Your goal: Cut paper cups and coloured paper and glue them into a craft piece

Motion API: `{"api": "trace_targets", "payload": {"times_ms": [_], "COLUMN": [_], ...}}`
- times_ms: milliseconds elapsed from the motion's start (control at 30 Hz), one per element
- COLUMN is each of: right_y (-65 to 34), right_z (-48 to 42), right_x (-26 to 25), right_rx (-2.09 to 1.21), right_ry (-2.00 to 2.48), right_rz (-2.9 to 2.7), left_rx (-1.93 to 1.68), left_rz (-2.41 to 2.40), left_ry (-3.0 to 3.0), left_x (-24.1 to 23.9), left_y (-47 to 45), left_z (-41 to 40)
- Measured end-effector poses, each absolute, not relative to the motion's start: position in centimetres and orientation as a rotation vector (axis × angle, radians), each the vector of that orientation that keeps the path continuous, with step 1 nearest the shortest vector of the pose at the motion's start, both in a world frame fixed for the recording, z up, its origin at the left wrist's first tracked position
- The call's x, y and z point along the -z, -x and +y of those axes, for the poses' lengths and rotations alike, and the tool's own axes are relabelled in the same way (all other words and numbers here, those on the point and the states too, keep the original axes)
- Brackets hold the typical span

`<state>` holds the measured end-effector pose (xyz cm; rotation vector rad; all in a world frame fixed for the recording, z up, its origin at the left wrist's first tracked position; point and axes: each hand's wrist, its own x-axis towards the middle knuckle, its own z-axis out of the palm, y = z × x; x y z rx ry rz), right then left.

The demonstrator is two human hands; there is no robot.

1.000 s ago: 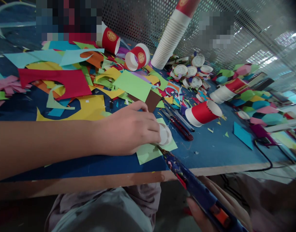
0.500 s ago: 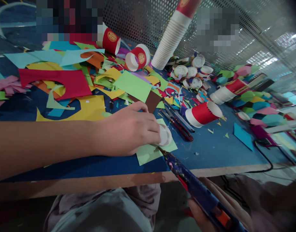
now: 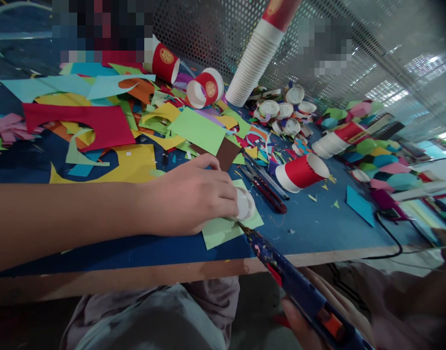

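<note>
My left hand (image 3: 197, 194) is closed on a small white paper cup base (image 3: 246, 203) and presses it onto a pale green square of paper (image 3: 223, 233) near the table's front edge. In my right hand (image 3: 332, 311), at the lower right, is a blue hot glue gun (image 3: 292, 277) flecked with paper scraps. Its nozzle tip rests at the near edge of the cup base, where base and paper meet. Scissors with dark red handles (image 3: 268, 194) lie just beyond, alongside a thin clear-barrelled pen or knife.
Coloured paper offcuts (image 3: 110, 126) heap up at the left and back. A red and white paper cup (image 3: 303, 173) lies right of the scissors. A tall cup stack (image 3: 255, 56) leans near the perforated metal screen (image 3: 197, 34). A black cord (image 3: 390, 238) hangs at right.
The view has shifted slightly, so things sit a little further left. My hands, the cup base and the glue gun keep nearly the same position relative to each other.
</note>
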<state>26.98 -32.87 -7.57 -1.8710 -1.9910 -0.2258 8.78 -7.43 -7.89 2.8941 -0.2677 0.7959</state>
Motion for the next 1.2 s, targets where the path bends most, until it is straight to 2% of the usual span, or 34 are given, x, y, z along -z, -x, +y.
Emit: {"api": "trace_targets", "payload": {"times_ms": [400,567,867,1200], "right_y": [-26.78,-26.88,-26.45,-26.39], "right_z": [-32.99,-32.63,-33.19,-32.73], "right_x": [7.67,7.38,8.14,7.36], "right_rx": [0.291,0.202,0.270,0.181], "right_ry": [1.843,1.820,1.856,1.847], "right_rz": [-1.926,-1.967,-1.852,-1.884], "left_rx": [-0.821,-0.810,-0.819,-0.832], "left_rz": [-0.265,-0.266,-0.258,-0.279], "left_ry": [-2.894,-2.882,-2.898,-2.878], "left_x": [7.88,7.87,7.90,7.89], "left_y": [-8.74,-8.78,-8.66,-8.74], "left_z": [-7.50,-7.53,-7.51,-7.49]}}
